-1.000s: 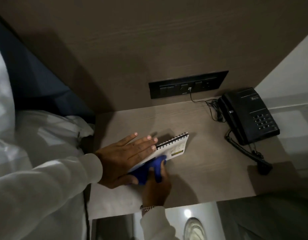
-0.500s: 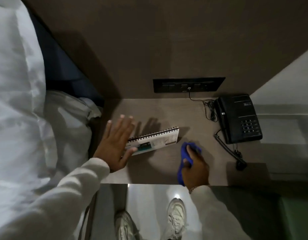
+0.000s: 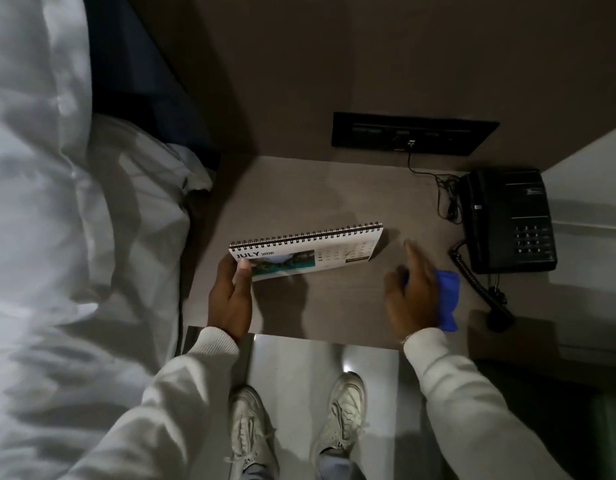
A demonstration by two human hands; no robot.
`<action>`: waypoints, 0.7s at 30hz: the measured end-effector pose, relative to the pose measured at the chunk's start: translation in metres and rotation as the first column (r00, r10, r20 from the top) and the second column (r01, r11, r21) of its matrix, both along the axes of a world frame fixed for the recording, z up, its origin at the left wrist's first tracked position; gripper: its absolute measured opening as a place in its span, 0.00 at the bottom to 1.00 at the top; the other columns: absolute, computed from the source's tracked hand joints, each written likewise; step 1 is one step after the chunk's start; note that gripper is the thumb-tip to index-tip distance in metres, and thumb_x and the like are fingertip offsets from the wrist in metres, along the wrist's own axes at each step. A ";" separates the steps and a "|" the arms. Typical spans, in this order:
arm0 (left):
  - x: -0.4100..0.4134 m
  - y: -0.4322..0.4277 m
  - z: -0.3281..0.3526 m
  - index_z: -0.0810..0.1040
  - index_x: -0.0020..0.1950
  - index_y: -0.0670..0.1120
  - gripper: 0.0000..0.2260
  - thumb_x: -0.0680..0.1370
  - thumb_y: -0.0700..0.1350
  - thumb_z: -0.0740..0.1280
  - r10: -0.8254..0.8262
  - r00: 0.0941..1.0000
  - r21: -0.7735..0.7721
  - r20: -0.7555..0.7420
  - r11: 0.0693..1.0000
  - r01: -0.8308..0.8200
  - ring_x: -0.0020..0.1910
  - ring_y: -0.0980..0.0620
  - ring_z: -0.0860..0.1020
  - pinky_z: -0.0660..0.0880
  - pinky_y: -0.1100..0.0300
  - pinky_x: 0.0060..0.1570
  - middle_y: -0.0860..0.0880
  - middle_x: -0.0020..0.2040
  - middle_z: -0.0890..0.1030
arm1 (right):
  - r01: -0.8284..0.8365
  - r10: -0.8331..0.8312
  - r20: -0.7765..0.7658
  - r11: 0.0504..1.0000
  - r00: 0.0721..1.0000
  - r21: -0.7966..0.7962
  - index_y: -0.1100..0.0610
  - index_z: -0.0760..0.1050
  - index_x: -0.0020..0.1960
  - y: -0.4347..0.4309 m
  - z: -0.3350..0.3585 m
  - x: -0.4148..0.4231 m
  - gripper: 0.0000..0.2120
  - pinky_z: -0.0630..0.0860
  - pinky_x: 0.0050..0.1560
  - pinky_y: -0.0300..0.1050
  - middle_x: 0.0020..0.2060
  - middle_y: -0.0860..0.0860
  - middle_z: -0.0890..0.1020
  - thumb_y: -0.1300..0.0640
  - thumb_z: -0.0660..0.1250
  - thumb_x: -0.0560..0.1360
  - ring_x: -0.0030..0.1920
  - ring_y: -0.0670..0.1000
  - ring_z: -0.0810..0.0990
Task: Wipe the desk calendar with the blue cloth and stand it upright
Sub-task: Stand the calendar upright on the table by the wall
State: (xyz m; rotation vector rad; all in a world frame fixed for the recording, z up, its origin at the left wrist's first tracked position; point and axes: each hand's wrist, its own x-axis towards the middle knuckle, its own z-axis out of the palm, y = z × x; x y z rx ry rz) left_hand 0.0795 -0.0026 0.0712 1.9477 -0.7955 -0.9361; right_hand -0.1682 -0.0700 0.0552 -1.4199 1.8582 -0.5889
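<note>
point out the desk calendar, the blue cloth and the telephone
desk calendar (image 3: 334, 252), head view, on the white date grid of the July page
blue cloth (image 3: 447, 292), head view, on the fold hanging out beside the right hand
telephone (image 3: 507, 209), head view, on the black body above the keypad

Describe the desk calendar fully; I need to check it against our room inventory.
The desk calendar is a wide, white, seemingly card flip calendar with black spiral binding along its top edge. The facing page reads JULY, with a turquoise landscape photo, a faint date grid and a small yellow-and-black label. It stands tilted on the brown desk, left of the telephone. Only the left hand grips its left end.
</note>
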 end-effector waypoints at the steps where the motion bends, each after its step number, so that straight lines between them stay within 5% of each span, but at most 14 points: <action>1: 0.002 -0.004 0.001 0.74 0.63 0.47 0.16 0.83 0.53 0.55 0.059 0.996 0.007 -0.062 0.998 -0.059 0.63 0.46 0.75 0.71 0.53 0.68 0.48 0.60 0.78 | 0.058 -0.053 0.186 0.998 0.981 -0.024 0.52 0.62 0.74 -0.007 0.008 0.011 0.26 0.65 0.72 0.49 0.72 0.51 0.70 0.57 0.63 0.78 0.72 0.48 0.67; 4: 0.005 -0.020 0.009 0.75 0.57 0.52 0.11 0.84 0.52 0.55 0.183 0.958 0.026 -0.222 0.983 -0.182 0.65 0.40 0.75 0.71 0.40 0.68 0.46 0.60 0.78 | 0.174 -0.158 0.466 0.985 0.870 0.008 0.54 0.68 0.71 -0.025 0.025 0.033 0.21 0.73 0.58 0.30 0.56 0.44 0.79 0.53 0.64 0.78 0.55 0.33 0.77; 7: 0.004 -0.028 0.018 0.75 0.56 0.54 0.10 0.84 0.53 0.55 0.149 0.946 0.034 -0.287 0.989 -0.145 0.64 0.44 0.76 0.72 0.41 0.67 0.47 0.60 0.78 | 0.155 -0.131 0.470 0.988 0.873 -0.011 0.55 0.71 0.69 -0.030 0.028 0.042 0.20 0.75 0.57 0.33 0.56 0.48 0.81 0.53 0.65 0.78 0.53 0.39 0.80; 11: 0.019 -0.054 0.030 0.78 0.50 0.60 0.12 0.79 0.62 0.57 0.084 0.959 -0.013 -0.271 0.996 -0.091 0.64 0.45 0.76 0.70 0.39 0.69 0.48 0.62 0.79 | 0.183 -0.136 0.438 0.981 0.889 -0.068 0.52 0.67 0.72 -0.046 0.030 0.051 0.24 0.69 0.46 0.17 0.50 0.40 0.81 0.53 0.67 0.77 0.45 0.23 0.76; 13: 0.028 -0.078 0.036 0.78 0.50 0.60 0.18 0.72 0.68 0.57 0.062 0.969 -0.014 -0.238 0.998 -0.067 0.64 0.45 0.77 0.71 0.40 0.68 0.48 0.62 0.79 | 0.214 -0.159 0.406 0.972 0.900 -0.094 0.49 0.66 0.72 -0.066 0.033 0.059 0.26 0.69 0.48 0.19 0.43 0.37 0.81 0.50 0.67 0.75 0.44 0.26 0.78; 16: 0.041 -0.117 0.035 0.76 0.55 0.54 0.30 0.67 0.74 0.54 -0.027 0.991 0.011 -0.129 1.000 0.029 0.62 0.43 0.78 0.73 0.41 0.66 0.46 0.62 0.80 | 0.233 -0.160 0.378 0.960 0.912 -0.156 0.51 0.64 0.73 -0.098 0.036 0.072 0.29 0.66 0.45 0.16 0.46 0.46 0.83 0.53 0.67 0.74 0.41 0.25 0.77; 21: 0.062 -0.162 0.015 0.76 0.58 0.53 0.32 0.68 0.74 0.52 -0.121 0.989 0.020 -0.084 0.992 0.124 0.61 0.39 0.79 0.75 0.39 0.63 0.42 0.60 0.80 | 0.211 -0.142 0.408 0.969 0.902 -0.127 0.49 0.58 0.75 -0.130 0.013 0.081 0.37 0.72 0.41 0.21 0.42 0.43 0.83 0.66 0.67 0.71 0.41 0.29 0.81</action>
